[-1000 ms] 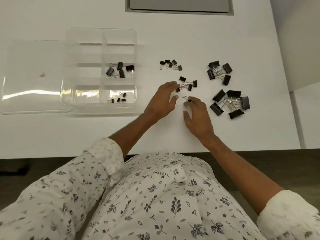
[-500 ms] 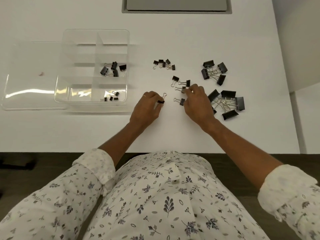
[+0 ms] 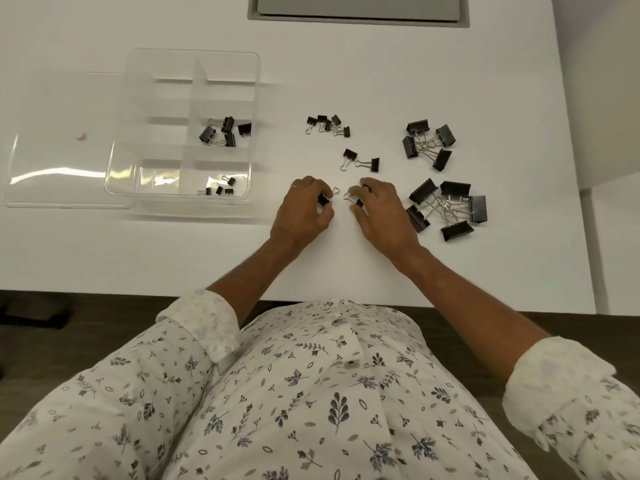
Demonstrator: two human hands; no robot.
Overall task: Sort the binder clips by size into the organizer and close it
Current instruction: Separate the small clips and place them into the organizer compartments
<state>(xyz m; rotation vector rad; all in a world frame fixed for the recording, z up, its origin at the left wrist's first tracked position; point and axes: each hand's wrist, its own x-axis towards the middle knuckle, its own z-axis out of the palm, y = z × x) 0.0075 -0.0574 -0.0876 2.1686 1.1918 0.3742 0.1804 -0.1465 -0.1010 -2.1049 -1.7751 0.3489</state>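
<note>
My left hand (image 3: 306,211) pinches a medium black binder clip (image 3: 325,199) just above the table. My right hand (image 3: 381,211) grips another medium clip (image 3: 358,202) beside it. Two more medium clips (image 3: 362,160) lie just beyond my hands. A cluster of tiny clips (image 3: 327,124) sits farther back. Two piles of big clips lie to the right, one at the back (image 3: 427,144), the largest ones nearer (image 3: 446,209). The clear organizer (image 3: 138,133) stands at the left with medium clips (image 3: 225,133) in one right-hand compartment and tiny clips (image 3: 220,188) in the nearest one.
The organizer's clear lid (image 3: 59,150) lies flat to the left of the box. A grey recessed panel (image 3: 356,8) sits at the table's far edge. The white table's front edge (image 3: 138,291) runs right above my lap.
My right hand has drawn back from the medium clips toward me with a clip in its fingers, ending close to my left hand, which has kept its clip.
</note>
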